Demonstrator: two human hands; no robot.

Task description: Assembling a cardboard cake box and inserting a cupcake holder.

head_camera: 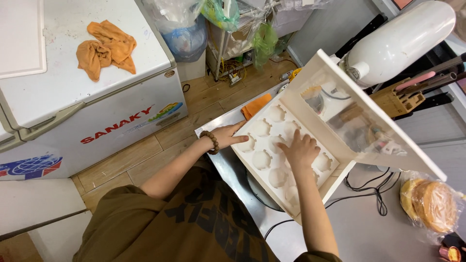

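Note:
A white cake box (335,187) lies open on the steel counter (359,228). Its white insert (262,145) has several round scalloped holes, all without cakes in them. The windowed lid (369,126) stands open, tilted back to the right. My left hand (228,136), with a wooden bead bracelet on the wrist, rests on the insert's near-left edge, fingers stretched flat. My right hand (301,150) presses flat on the middle of the insert, fingers spread. Neither hand grips anything.
A white stand mixer (403,39) and a wooden knife block (395,99) stand behind the lid. Bagged round cakes (432,204) lie at the right, beside black cables (374,194). An orange cloth (256,105) lies on the counter's corner. A white chest freezer (87,87) with orange rags stands left.

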